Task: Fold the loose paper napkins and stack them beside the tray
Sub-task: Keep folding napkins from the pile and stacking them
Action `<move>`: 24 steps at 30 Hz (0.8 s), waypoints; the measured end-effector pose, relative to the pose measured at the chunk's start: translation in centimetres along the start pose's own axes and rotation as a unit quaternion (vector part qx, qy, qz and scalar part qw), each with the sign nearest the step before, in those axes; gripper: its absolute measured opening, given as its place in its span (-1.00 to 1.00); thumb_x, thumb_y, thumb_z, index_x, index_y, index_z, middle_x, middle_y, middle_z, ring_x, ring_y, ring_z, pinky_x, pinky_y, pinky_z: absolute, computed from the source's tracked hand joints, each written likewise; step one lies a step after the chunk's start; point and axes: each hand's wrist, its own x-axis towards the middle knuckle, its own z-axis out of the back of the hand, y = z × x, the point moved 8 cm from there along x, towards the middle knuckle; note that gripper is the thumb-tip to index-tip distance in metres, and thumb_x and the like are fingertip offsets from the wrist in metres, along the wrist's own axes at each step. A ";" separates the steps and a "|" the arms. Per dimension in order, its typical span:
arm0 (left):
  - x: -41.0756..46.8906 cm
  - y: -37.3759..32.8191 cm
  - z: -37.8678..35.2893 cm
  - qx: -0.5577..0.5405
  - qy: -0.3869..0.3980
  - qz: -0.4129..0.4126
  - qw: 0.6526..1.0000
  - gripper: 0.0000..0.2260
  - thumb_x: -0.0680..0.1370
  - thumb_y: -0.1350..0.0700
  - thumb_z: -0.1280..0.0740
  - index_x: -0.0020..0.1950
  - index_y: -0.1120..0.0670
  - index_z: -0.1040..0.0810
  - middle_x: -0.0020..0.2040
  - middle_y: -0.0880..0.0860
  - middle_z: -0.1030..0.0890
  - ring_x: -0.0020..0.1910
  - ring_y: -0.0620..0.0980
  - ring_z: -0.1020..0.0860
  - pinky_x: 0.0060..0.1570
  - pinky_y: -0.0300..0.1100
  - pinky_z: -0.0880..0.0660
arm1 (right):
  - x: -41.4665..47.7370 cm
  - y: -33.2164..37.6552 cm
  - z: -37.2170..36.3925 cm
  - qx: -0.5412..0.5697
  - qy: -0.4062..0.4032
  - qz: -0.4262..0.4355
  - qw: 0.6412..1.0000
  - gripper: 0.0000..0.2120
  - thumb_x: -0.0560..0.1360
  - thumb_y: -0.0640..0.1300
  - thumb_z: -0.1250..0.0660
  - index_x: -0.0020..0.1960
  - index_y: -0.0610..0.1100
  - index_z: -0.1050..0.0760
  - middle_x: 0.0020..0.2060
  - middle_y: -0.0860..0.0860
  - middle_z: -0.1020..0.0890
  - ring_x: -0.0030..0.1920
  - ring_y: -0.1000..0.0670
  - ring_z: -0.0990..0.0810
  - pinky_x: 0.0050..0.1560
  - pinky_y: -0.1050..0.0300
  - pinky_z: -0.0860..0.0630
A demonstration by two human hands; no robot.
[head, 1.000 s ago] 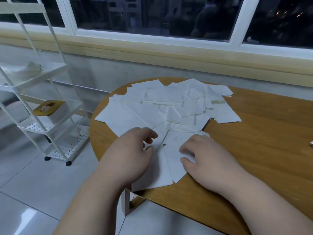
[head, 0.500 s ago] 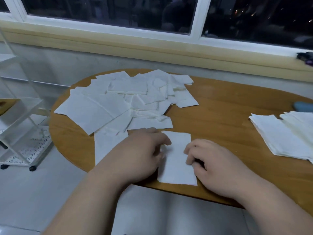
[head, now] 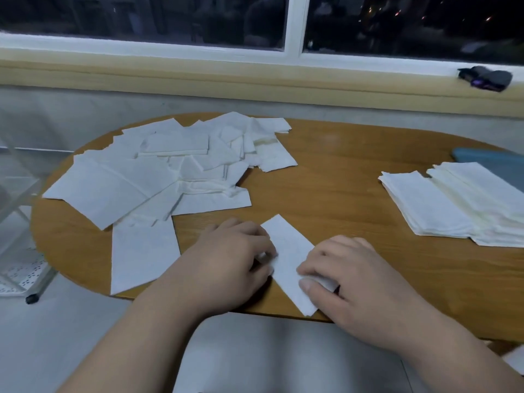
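A folded white napkin (head: 287, 251) lies slanted near the front edge of the wooden table (head: 340, 194). My left hand (head: 226, 262) holds its left edge with curled fingers. My right hand (head: 348, 279) pinches its lower right part between thumb and fingers. A heap of loose white napkins (head: 170, 171) covers the table's left half. Two stacks of folded napkins (head: 453, 205) sit at the right, against a blue-grey tray (head: 487, 160) that shows only in part.
A white wire rack (head: 17, 222) on wheels stands on the floor left of the table. A dark object (head: 485, 78) lies on the window sill at the upper right. One loose napkin (head: 141, 256) hangs over the table's front left edge.
The view has swung right, bringing the folded stacks into sight. The napkin between my hands has become narrower and turned to a slant; both hands stayed on it.
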 end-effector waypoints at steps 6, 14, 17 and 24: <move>-0.4 -1.0 0.4 -0.023 -0.029 -0.017 0.999 -0.78 0.60 -0.16 -0.25 0.20 -0.21 -0.55 -0.04 -0.28 -0.47 0.07 -0.21 -0.41 0.18 -0.17 -0.37 | -0.1 -2.8 1.1 -0.048 -0.028 -0.059 0.997 -0.59 0.56 0.29 0.04 -0.09 0.17 -0.54 -0.11 0.32 -0.52 0.09 0.23 -0.44 0.39 0.10 -0.14; -0.4 -1.7 0.3 -0.090 -0.018 -0.037 0.995 -0.81 0.58 -0.12 -0.33 0.17 -0.19 -0.60 -0.08 -0.26 -0.54 0.05 -0.22 -0.42 0.10 -0.25 -0.42 | 0.2 -3.8 1.0 -0.063 -0.026 -0.087 0.994 -0.71 0.53 0.18 -0.02 -0.05 0.17 -0.51 -0.05 0.30 -0.51 0.11 0.22 -0.44 0.48 0.08 -0.11; -0.7 -1.1 0.5 -0.099 -0.009 -0.031 0.995 -0.80 0.57 -0.14 -0.31 0.16 -0.21 -0.60 -0.04 -0.28 -0.55 0.10 -0.24 -0.43 0.13 -0.24 -0.43 | 0.1 -3.3 1.2 -0.068 -0.059 -0.071 0.993 -0.72 0.53 0.13 -0.09 -0.05 0.12 -0.57 -0.05 0.27 -0.53 0.08 0.19 -0.47 0.43 0.04 -0.23; -4.0 5.2 4.0 -0.100 -0.026 0.091 0.990 -0.85 0.59 -0.03 -0.30 0.10 -0.25 -0.60 0.03 -0.29 -0.56 0.09 -0.33 -0.46 0.00 -0.41 -0.41 | 2.3 4.3 -0.9 -0.017 -0.041 0.020 0.999 -0.76 0.52 0.09 -0.18 -0.05 0.05 -0.59 -0.04 0.21 -0.54 0.07 0.11 -0.47 0.15 0.13 -0.46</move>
